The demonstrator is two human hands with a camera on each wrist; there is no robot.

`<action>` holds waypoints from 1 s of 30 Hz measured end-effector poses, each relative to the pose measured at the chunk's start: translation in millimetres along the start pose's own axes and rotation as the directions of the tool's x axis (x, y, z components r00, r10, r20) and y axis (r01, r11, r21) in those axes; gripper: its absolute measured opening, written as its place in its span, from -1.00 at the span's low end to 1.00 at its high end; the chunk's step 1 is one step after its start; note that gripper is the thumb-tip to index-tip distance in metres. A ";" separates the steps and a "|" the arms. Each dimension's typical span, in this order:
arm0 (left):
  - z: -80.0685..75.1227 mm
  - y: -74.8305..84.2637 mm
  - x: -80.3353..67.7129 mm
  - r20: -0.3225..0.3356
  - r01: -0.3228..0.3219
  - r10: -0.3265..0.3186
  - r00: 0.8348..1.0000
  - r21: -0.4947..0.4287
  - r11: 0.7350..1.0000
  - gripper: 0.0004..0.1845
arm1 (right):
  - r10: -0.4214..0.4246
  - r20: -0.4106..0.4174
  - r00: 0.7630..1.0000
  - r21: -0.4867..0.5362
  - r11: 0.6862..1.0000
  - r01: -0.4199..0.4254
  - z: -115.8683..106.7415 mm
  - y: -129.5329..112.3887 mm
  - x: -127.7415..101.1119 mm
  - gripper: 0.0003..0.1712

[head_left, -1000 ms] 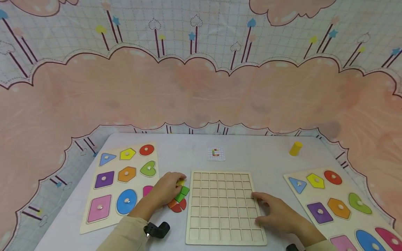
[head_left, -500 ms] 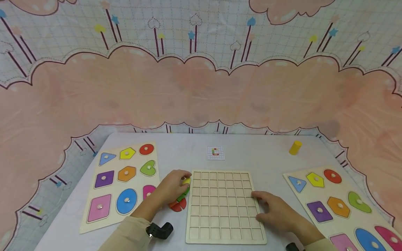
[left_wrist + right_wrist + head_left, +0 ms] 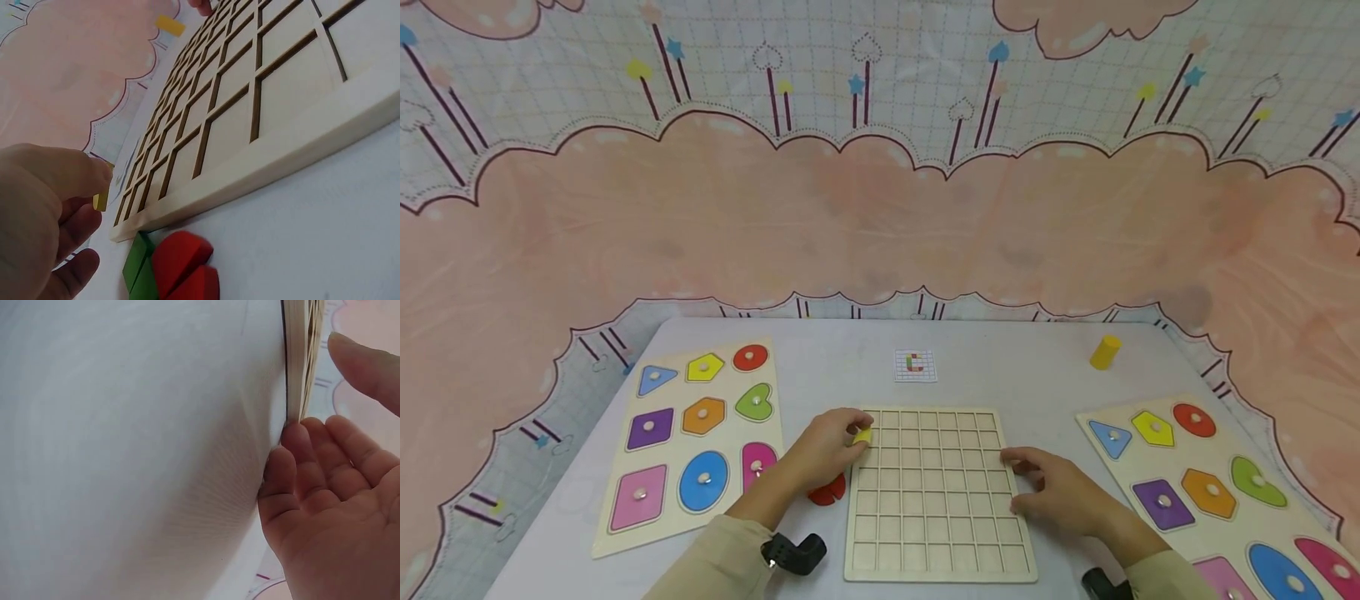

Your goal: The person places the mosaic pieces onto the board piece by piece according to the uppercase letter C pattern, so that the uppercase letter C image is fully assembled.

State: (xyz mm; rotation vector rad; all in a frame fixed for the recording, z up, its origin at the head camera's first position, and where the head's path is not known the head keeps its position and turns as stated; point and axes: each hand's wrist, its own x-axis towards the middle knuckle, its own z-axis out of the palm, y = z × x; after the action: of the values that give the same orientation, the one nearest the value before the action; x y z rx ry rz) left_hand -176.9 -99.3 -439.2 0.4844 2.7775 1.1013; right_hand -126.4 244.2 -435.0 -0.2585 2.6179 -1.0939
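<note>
Plainly, yellow piece (image 3: 862,436) pinched at tips of left hand (image 3: 826,448); right hand (image 3: 1060,493), relaxed, touching board (image 3: 937,503).

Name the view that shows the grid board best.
The head view: the grid board appears nearly whole, from above. The left wrist view shows part of it at a slant; the right wrist, only an edge-on sliver.

Toward the left of the white tabletop (image 3: 1015,362) I see a pale shape board (image 3: 732,439) with knobbed pieces, a purple square (image 3: 658,433) among them. A similar board (image 3: 1161,465) lies at the right, a yellow cylinder (image 3: 1105,352) beyond it. A peach, cloud-printed backdrop (image 3: 880,225) rises behind.
</note>
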 end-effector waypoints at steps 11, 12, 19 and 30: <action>13.3 3.1 14.3 -0.005 -0.076 0.076 0.997 0.019 0.997 -0.69 | -0.031 -0.019 0.999 -0.011 0.999 0.031 3.0 3.2 2.4 -0.25; 14.3 3.8 15.4 -0.002 -0.082 0.082 0.997 0.018 0.996 -0.69 | -0.031 -0.019 0.999 -0.010 0.999 0.031 3.1 3.2 2.4 -0.26; 22.4 12.9 21.5 0.015 -0.085 0.085 0.996 0.021 0.996 -0.69 | -0.014 -0.030 0.999 0.001 1.000 0.014 3.6 2.7 1.1 -0.26; 36.3 23.0 28.8 0.004 -0.098 0.098 0.995 0.023 0.995 -0.72 | -0.010 -0.029 1.000 0.005 1.000 0.010 4.3 5.6 -0.8 -0.26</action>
State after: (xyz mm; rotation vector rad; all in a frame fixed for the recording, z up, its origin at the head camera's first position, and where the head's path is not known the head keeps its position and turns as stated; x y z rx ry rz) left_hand -190.2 -50.4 -449.5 0.6314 2.7935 1.0877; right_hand -124.5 245.5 -441.7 -0.2569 2.6419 -1.1152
